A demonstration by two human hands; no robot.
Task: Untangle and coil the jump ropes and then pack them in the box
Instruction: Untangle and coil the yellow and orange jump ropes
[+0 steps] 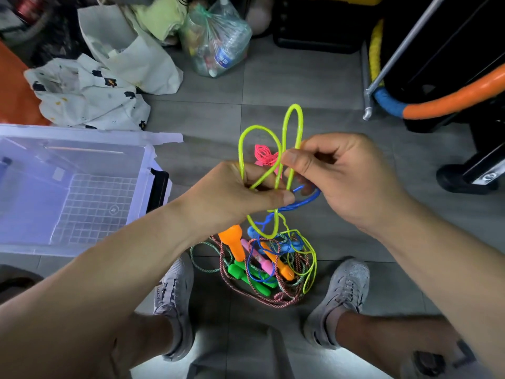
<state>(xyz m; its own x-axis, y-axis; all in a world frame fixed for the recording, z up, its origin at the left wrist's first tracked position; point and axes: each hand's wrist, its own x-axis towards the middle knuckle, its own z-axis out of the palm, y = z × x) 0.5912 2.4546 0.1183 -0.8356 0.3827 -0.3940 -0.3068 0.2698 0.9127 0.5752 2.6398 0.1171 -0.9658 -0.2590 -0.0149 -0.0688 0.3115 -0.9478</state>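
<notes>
Left hand: the left hand (237,198) is raised over the floor (300,77), near the middle of the scene, its fingers (284,198) curled and its thumb pressing strands of the yellow-green rope (293,116) against them.
Right hand: the right hand (347,181), just right of the left one, pinches the same rope between thumb and forefinger; its other fingers are curled.
Yellow-green rope: two loops stand up above the hands, and more of it hangs down to the tangle below.
Blue rope: a blue rope (306,199) loops under the right hand's curled fingers and drops to the pile; whether they grip it I cannot tell.
Tangle: the tangle of ropes (284,294) lies on the floor between the two shoes (341,294), with an orange handle (236,244), green handles (246,274) and braided cords mixed in.
Pink rope: a small pink rope (262,154) lies on the floor beyond the hands, apart from the pile.
Box: the clear plastic box (82,132) sits open at the left, a grid pattern on its bottom.
Far side: white cloth bags (90,97) and a tied plastic bag (216,36) with a bottle inside.
</notes>
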